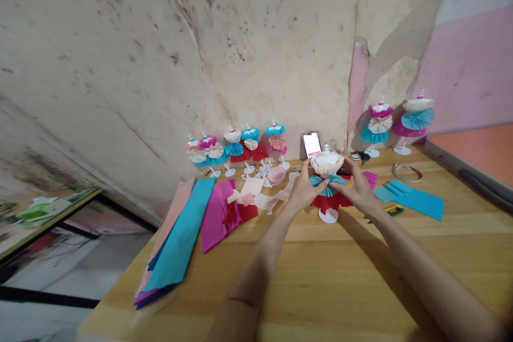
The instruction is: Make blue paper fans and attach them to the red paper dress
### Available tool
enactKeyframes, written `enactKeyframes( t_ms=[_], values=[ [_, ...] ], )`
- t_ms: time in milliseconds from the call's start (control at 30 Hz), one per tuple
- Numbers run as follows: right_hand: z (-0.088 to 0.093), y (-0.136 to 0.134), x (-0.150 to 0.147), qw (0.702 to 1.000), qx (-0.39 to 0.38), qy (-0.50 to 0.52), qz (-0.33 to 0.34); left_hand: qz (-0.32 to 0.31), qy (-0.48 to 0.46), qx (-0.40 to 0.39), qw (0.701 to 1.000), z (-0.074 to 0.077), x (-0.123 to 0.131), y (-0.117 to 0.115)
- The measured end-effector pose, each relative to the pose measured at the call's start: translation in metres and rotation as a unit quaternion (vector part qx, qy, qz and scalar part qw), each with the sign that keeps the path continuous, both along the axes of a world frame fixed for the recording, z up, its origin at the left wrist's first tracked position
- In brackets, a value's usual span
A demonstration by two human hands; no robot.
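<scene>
A miniature dress form (326,162) stands upright on its round white base, dressed in a cream paper top, a blue pleated fan (327,185) at the waist and a red crepe-paper skirt (329,202). My left hand (303,191) grips its left side, and my right hand (359,191) grips the right. Both thumbs meet near the middle of the blue fan, pressing on it. My other fingers curl behind the form and are partly hidden.
Several finished paper-dressed forms (277,142) line the wall, with two more (380,125) at the right. Crepe-paper sheets (182,238) lie at left, a blue sheet (420,200) at right. Near my right wrist is a yellow cutter (395,210). A phone (311,145) leans behind the form.
</scene>
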State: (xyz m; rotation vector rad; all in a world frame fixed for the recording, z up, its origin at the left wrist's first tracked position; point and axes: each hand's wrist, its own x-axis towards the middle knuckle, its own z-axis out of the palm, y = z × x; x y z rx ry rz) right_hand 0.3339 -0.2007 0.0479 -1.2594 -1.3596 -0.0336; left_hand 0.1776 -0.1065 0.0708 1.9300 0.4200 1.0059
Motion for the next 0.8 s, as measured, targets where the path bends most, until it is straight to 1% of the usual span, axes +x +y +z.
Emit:
enactKeyframes(
  t_ms=[67,100,167,400,567,700,800],
  values=[
    [0.001,0.002,0.002,0.995,-0.034,0.057,0.077,-0.012,-0.007,0.005,1.0,0.0,-0.001,0.002],
    [0.002,0.002,0.002,0.992,-0.039,0.075,0.098,-0.015,-0.006,0.006,1.0,0.001,-0.002,0.002],
    [0.003,0.002,0.002,0.989,-0.047,0.085,0.115,-0.018,-0.003,0.005,1.0,0.001,-0.003,0.004],
    [0.007,-0.002,0.001,0.992,-0.069,0.062,0.091,-0.059,-0.009,-0.02,0.998,-0.001,-0.004,0.013],
    [0.008,-0.001,0.004,0.99,-0.073,0.062,0.102,-0.08,-0.011,-0.029,0.996,0.0,-0.005,0.014],
    [0.005,0.0,0.006,0.988,-0.074,0.064,0.117,-0.083,-0.01,-0.034,0.996,0.001,-0.006,0.014],
    [0.005,0.0,0.006,0.99,-0.075,0.051,0.106,-0.09,-0.018,-0.038,0.995,0.002,-0.006,0.013]
  ],
)
